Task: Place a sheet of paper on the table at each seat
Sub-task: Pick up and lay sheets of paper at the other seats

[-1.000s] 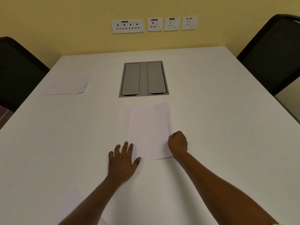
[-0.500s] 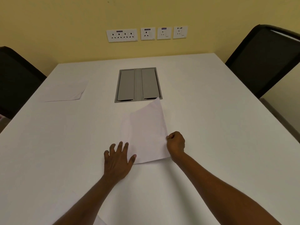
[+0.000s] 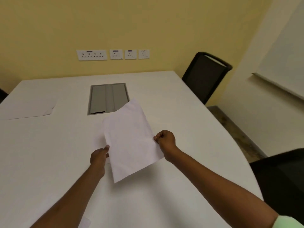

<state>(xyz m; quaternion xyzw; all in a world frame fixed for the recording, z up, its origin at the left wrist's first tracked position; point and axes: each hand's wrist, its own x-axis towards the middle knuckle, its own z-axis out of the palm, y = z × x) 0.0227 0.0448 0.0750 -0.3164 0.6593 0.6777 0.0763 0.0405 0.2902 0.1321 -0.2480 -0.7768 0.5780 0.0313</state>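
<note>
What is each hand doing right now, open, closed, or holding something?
Left hand: closed on the left edge of the lifted sheet of paper.
Right hand: closed, pinching the sheet's right edge.

Two bare forearms in shot, no rings or watch showing, and a pale green sleeve (image 3: 287,222) edges the right arm.

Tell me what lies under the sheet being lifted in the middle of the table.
Under the lifted sheet, more white paper lies flat on the table, showing past its left edge by the left hand. How many sheets lie there is hidden. The right hand pinches the lifted sheet's right edge.
</note>
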